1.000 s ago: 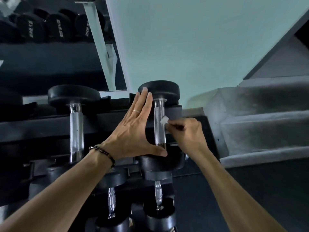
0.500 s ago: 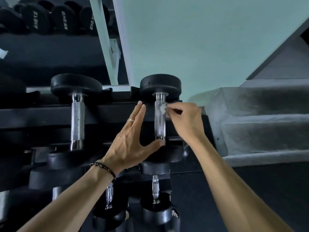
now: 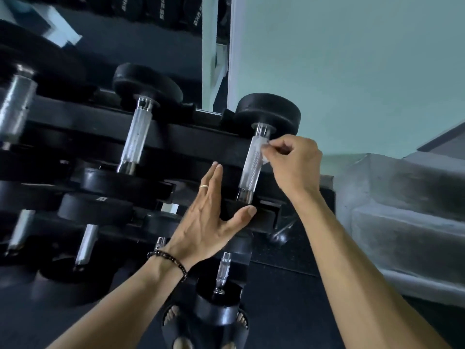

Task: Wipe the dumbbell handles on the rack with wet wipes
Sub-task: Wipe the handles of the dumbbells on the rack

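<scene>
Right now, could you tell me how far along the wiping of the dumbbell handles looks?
Nothing shows which handles are finished. In hand: the right hand pinches a small wet wipe against the upper part of the rightmost handle, while the left hand lies open, thumb on that dumbbell's lower head. Possibly left: the neighbouring handle and the lower-tier handle.
</scene>
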`<state>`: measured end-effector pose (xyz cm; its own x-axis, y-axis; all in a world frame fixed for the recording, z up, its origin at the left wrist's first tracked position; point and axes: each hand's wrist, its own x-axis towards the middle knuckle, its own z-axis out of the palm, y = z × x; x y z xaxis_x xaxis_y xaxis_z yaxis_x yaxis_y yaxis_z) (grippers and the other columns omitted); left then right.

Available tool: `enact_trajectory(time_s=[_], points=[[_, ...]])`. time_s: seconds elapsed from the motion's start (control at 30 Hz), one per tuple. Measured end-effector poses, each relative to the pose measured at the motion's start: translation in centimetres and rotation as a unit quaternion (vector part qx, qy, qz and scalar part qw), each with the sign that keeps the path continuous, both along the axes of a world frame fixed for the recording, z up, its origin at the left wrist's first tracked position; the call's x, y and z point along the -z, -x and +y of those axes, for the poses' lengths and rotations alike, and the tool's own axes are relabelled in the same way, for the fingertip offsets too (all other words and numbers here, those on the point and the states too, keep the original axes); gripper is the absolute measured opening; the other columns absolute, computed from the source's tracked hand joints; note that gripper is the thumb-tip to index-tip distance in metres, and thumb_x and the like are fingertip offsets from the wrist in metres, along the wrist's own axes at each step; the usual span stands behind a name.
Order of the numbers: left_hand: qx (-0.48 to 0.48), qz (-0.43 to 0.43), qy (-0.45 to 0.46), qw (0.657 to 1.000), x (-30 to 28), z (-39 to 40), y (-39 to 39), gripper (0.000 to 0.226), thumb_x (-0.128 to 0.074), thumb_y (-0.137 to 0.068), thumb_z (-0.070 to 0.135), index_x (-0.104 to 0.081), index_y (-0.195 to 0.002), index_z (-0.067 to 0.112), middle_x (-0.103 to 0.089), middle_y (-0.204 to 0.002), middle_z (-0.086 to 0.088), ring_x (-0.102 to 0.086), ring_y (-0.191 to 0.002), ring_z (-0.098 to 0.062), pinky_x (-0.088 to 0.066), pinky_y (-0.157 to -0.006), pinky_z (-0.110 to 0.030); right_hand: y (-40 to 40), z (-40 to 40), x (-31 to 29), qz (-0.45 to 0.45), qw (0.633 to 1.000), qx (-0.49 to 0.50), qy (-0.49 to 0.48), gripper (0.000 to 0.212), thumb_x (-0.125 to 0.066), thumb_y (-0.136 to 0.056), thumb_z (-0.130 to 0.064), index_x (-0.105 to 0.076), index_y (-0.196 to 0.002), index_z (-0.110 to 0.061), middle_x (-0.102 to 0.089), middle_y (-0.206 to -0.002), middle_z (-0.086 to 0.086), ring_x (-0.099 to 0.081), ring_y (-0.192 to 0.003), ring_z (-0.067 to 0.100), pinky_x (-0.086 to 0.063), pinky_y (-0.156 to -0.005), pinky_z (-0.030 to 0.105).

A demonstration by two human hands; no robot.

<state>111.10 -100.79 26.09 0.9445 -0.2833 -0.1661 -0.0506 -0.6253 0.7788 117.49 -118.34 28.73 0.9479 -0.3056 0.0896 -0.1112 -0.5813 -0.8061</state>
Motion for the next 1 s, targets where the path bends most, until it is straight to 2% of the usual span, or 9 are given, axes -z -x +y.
enact_trajectory(time_s=[0.07, 0.13, 0.23, 0.4, 0.53, 0.63, 0.77, 0.9, 1.0], points=[[0.001, -0.005, -0.006, 1.0, 0.0, 0.0, 0.1, 0.115, -0.038, -0.072, 0.082, 0.001, -0.158, 0.017, 0.005, -0.165, 0.009, -0.003, -0.147, 0.001, -0.005, -0.099, 0.002, 1.0, -0.2, 0.7, 0.013, 1.0, -0.016, -0.002, 0.006, -0.075, -0.086, -0.022, -0.075, -0.081, -0.018, -0.067, -0.069, -0.018, -0.062, -0.064, -0.004, -0.049, -0.062, 0.013], [0.003, -0.01, -0.007, 1.0, 0.0, -0.1, 0.0, 0.115, -0.037, -0.072, 0.081, 0.001, -0.158, 0.015, 0.003, -0.165, 0.007, -0.005, -0.148, -0.003, -0.007, -0.101, -0.002, 3.1, -0.7, 0.9, 0.081, 0.994, -0.078, -0.007, 0.01, -0.076, -0.086, -0.023, -0.074, -0.079, -0.017, -0.069, -0.067, -0.012, -0.061, -0.061, -0.003, -0.048, -0.06, 0.012], [-0.004, -0.009, -0.005, 1.0, -0.1, -0.2, 0.1, 0.114, -0.037, -0.071, 0.079, -0.001, -0.158, 0.015, 0.0, -0.165, 0.004, -0.006, -0.147, -0.004, -0.01, -0.106, -0.009, 4.4, -1.2, 0.6, 0.154, 0.973, -0.17, 0.006, 0.012, -0.079, -0.083, -0.025, -0.074, -0.073, -0.019, -0.07, -0.065, -0.008, -0.062, -0.059, 0.0, -0.051, -0.059, 0.02], [-0.002, -0.004, -0.012, 1.0, -0.4, -0.2, 0.1, 0.114, -0.037, -0.071, 0.079, 0.0, -0.158, 0.016, 0.0, -0.165, 0.003, -0.008, -0.149, -0.007, -0.013, -0.107, -0.013, 3.5, -0.7, 0.8, 0.07, 0.992, -0.102, -0.039, 0.012, -0.082, -0.08, -0.024, -0.074, -0.073, -0.019, -0.069, -0.064, -0.009, -0.065, -0.059, 0.004, -0.054, -0.059, 0.021], [-0.01, 0.018, -0.002, 1.0, -0.9, -0.4, 0.2, 0.114, -0.04, -0.069, 0.078, 0.0, -0.158, 0.018, 0.001, -0.165, 0.007, -0.009, -0.145, 0.0, -0.014, -0.104, -0.011, 5.2, -1.2, 1.6, 0.136, 0.977, -0.136, -0.088, 0.008, -0.082, -0.08, -0.022, -0.076, -0.075, -0.02, -0.073, -0.071, -0.005, -0.07, -0.07, 0.009, -0.056, -0.066, 0.023], [-0.012, 0.02, 0.01, 1.0, -1.3, -0.7, 0.0, 0.111, -0.051, -0.073, 0.07, -0.001, -0.158, 0.02, 0.0, -0.164, 0.01, -0.01, -0.147, -0.004, -0.014, -0.098, -0.007, 5.2, -1.8, 1.2, 0.153, 0.964, -0.167, -0.142, 0.002, -0.081, -0.08, -0.022, -0.079, -0.08, -0.021, -0.075, -0.075, -0.008, -0.072, -0.074, 0.007, -0.055, -0.071, 0.02], [-0.024, -0.01, -0.009, 1.0, -1.4, -1.3, -0.8, 0.117, -0.069, -0.07, 0.066, -0.006, -0.157, 0.018, -0.009, -0.164, 0.005, -0.016, -0.147, -0.008, -0.019, -0.1, -0.013, 4.7, -0.9, 1.6, 0.116, 0.97, -0.087, -0.194, 0.004, -0.081, -0.079, -0.017, -0.078, -0.079, -0.018, -0.075, -0.073, -0.005, -0.072, -0.07, 0.008, -0.056, -0.071, 0.022], [-0.036, -0.017, -0.013, 0.999, -1.0, -1.5, -0.6, 0.12, -0.077, -0.069, 0.063, -0.011, -0.157, 0.017, -0.015, -0.163, 0.004, -0.021, -0.146, -0.011, -0.021, -0.102, -0.015, 5.4, -1.1, 2.2, 0.169, 0.965, -0.117, -0.164, 0.007, -0.08, -0.081, -0.017, -0.076, -0.076, -0.017, -0.074, -0.073, -0.003, -0.069, -0.07, 0.009, -0.054, -0.072, 0.028], [-0.037, -0.017, -0.019, 0.999, -0.9, -1.4, -0.7, 0.12, -0.074, -0.067, 0.066, -0.012, -0.157, 0.017, -0.017, -0.162, 0.004, -0.023, -0.145, -0.011, -0.021, -0.1, -0.012, 3.6, -0.9, 1.4, 0.123, 0.979, -0.093, -0.133, 0.007, -0.079, -0.083, -0.017, -0.074, -0.078, -0.015, -0.073, -0.074, 0.001, -0.071, -0.073, 0.02, -0.061, -0.073, 0.036]])
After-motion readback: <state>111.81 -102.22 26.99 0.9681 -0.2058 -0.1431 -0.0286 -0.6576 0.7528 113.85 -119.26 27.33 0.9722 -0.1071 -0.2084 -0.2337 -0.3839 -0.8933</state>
